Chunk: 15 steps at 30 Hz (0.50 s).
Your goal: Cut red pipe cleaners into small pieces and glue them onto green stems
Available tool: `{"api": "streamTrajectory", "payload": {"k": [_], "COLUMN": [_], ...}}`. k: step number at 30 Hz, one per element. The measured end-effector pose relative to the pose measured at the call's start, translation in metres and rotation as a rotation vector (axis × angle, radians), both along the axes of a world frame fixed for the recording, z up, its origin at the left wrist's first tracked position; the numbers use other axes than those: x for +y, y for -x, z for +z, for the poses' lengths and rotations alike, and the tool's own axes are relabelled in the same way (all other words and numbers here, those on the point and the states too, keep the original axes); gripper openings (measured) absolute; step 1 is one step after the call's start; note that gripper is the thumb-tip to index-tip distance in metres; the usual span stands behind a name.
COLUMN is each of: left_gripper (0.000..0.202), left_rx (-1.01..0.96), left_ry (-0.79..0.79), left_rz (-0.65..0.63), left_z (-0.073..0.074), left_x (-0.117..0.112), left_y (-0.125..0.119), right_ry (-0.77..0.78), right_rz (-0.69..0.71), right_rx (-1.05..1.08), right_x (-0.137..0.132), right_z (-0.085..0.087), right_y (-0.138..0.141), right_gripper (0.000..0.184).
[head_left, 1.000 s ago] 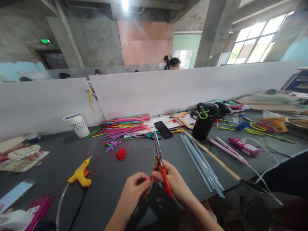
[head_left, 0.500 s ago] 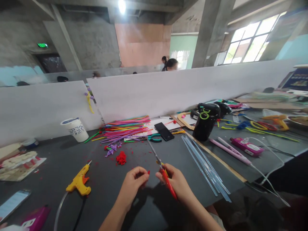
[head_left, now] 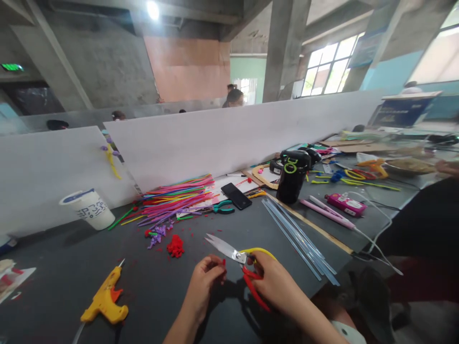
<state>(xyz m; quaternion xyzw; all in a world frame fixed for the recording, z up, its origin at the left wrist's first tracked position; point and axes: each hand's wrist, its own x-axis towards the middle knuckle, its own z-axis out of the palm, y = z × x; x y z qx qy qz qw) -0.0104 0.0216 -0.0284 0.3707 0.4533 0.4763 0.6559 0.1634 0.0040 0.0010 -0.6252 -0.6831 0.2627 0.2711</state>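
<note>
My left hand [head_left: 204, 284] is closed, pinching a small red piece [head_left: 224, 262] that shows as a short stub at its fingertips; it looks like pipe cleaner. Scissors [head_left: 227, 248] with one red and one yellow handle are in my right hand [head_left: 272, 277], fingers wrapped at the handles. Their blades point to the far left, tips slightly parted, just above and apart from the red piece. A heap of red cut bits [head_left: 175, 246] lies on the dark table beyond my left hand. Next to it are purple twisted pieces [head_left: 159, 235].
Behind lie a bundle of coloured pipe cleaners [head_left: 175, 198], teal-handled pliers [head_left: 223, 207] and a phone [head_left: 235, 196]. A yellow glue gun [head_left: 103, 298] and white cup [head_left: 91, 210] stand left. Clear glue sticks [head_left: 299, 239], a black bottle [head_left: 292, 179] and a pink straightener [head_left: 326, 213] are right.
My view has turned to the right. The scissors have swung so their blades point more to the left, and their handles have spread apart. My left hand still pinches the red piece.
</note>
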Motion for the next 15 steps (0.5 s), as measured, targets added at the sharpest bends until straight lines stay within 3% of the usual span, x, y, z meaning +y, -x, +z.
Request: {"api": "streamTrajectory", "payload": {"k": [5,10,15], "left_gripper": [0.013,0.014,0.013], "left_rx": [0.015,0.043,0.063], "left_ry": [-0.013,-0.057,-0.098], "left_rz": [0.001,-0.015,-0.030], "left_z": [0.002,0.003,0.011], "left_x": [-0.001,0.002,0.010], "left_y": [0.001,-0.006,-0.012], "right_ry": [-0.112,-0.098,-0.079], "right_rz": [0.111,-0.033,-0.085], "right_rx": [-0.188,-0.314,-0.088], "right_x": [-0.010,-0.012,-0.014], "right_z": [-0.001,0.005,0.007], "right_y": [-0.020,-0.040,-0.049], "right_gripper": [0.025,0.022,0.021]}}
